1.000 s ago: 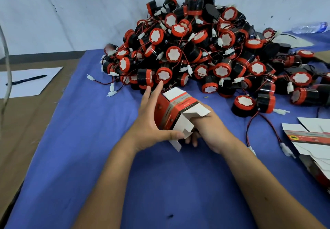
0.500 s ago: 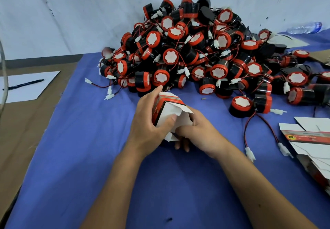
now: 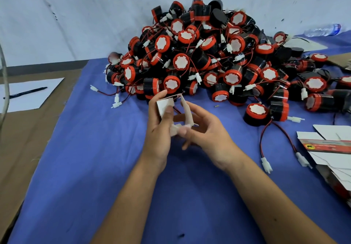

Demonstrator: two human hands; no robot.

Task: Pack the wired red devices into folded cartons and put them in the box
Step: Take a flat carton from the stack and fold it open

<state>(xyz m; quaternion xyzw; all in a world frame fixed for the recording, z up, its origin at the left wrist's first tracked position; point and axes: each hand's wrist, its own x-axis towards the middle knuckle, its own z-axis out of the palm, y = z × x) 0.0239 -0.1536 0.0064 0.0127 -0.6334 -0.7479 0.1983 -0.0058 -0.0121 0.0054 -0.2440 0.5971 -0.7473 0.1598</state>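
Note:
A small carton (image 3: 164, 105), white inside and red outside, is held above the blue cloth (image 3: 98, 167). My left hand (image 3: 158, 127) grips it, thumb across its white face. My right hand (image 3: 206, 131) pinches one of its white flaps (image 3: 187, 113) with curled fingers. The carton is blurred by motion and its shape is unclear. Behind it lies a big heap of red-and-black wired devices (image 3: 205, 57) with white connectors. One device (image 3: 256, 113) lies apart at the right, its red-black wire trailing to a white plug (image 3: 266, 164).
A stack of flat unfolded cartons (image 3: 330, 148) lies at the right edge. A white sheet (image 3: 28, 95) with a black pen (image 3: 25, 92) sits on the brown surface at left. A plastic bottle (image 3: 322, 30) lies far right by the wall.
The carton has turned in my hands, its white inside now facing me. My right hand has moved from under it to one of its flaps, and the carton sits a little higher.

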